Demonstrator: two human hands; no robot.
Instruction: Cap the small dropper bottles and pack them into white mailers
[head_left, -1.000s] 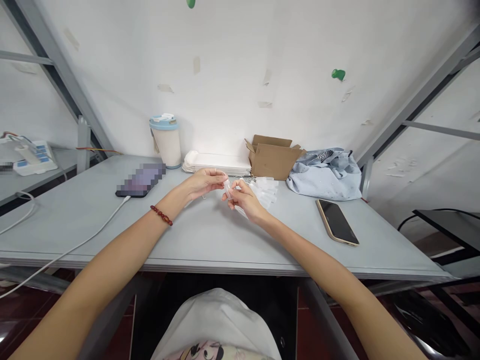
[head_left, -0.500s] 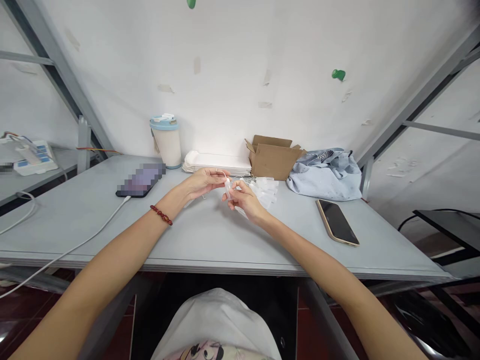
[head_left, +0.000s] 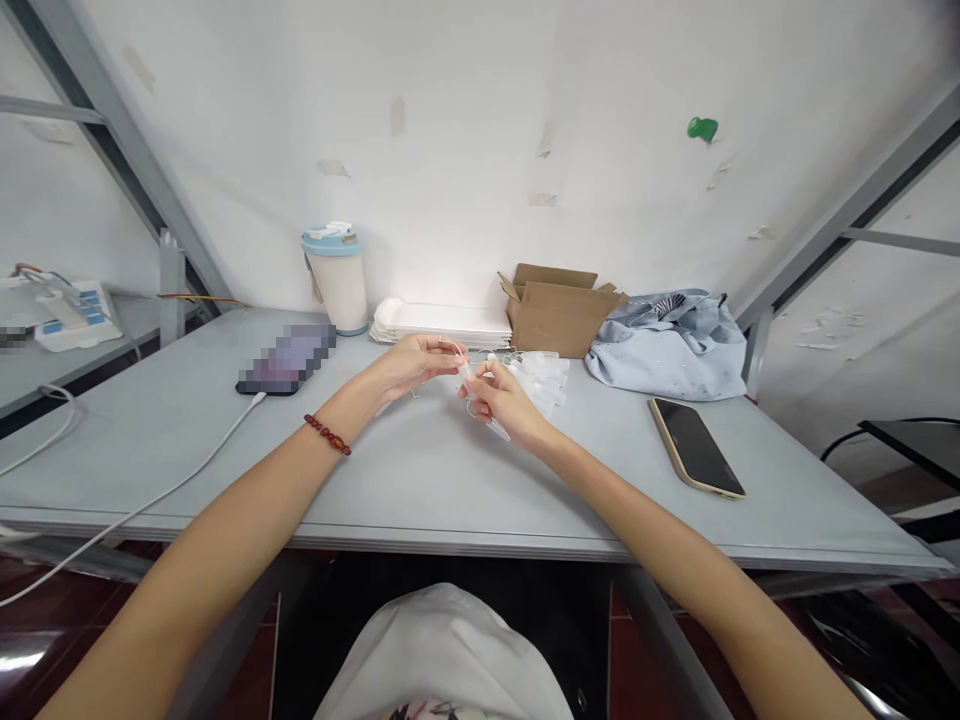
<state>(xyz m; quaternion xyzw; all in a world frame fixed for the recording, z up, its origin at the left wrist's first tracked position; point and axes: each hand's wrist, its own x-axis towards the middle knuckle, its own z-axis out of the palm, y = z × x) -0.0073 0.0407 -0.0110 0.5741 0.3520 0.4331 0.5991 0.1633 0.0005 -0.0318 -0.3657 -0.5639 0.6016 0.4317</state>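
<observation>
Above the middle of the grey desk, my left hand (head_left: 416, 368) is closed in a pinch on a thin white cord (head_left: 454, 346) that curves over its fingertips. My right hand (head_left: 511, 405) meets it from the right, fingers closed around a small translucent plastic tube (head_left: 467, 374). The fingers cover much of the tube, and I cannot make out how the cord joins it. Just behind my right hand lies a pile of similar translucent pieces (head_left: 547, 372) with thin cords among them. Another pale piece (head_left: 498, 430) shows below that hand.
Behind the hands are a stack of white trays (head_left: 442, 322), an open cardboard box (head_left: 562, 318) and a bunched light-blue cloth (head_left: 667, 350). A lidded cup (head_left: 339, 290) and a charging phone (head_left: 281, 362) stand left. Another phone (head_left: 696, 447) lies right on the desk (head_left: 420, 495).
The view has shifted slightly, so the desk items sit a little further right. My hands stay together, and the tube now shows less between my fingers.
</observation>
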